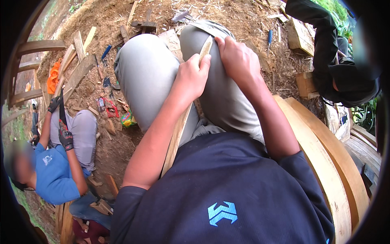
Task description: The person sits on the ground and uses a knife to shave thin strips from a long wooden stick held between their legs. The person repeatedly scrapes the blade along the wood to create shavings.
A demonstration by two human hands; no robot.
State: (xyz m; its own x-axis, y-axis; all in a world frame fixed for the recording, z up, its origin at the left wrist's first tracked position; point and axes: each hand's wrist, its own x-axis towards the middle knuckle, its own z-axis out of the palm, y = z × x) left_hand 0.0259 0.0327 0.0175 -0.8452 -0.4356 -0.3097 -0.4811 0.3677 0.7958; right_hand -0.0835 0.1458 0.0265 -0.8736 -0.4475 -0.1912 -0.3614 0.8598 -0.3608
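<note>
A long, narrow wooden strip (206,47) slants from beside my torso up between my thighs, its pale tip at my right knee. My left hand (191,76) is closed around it below the tip, thumb along the top side. Against the right knee, just right of the tip, is my right hand (239,59), with its fingers curled. Whatever those fingers may hold is hidden beneath them. The strip's lower part passes under my left forearm. Grey trousers (148,73) cover both bent legs.
Curved planks (325,162) lie close at my right. A blue-handled tool (269,36) and a hammer (144,24) lie on the chip-covered ground. At left sits a gloved person (57,171) holding a long dark blade; a dark-clothed person (345,77) is at right. An orange cloth (53,77) lies near wood pieces.
</note>
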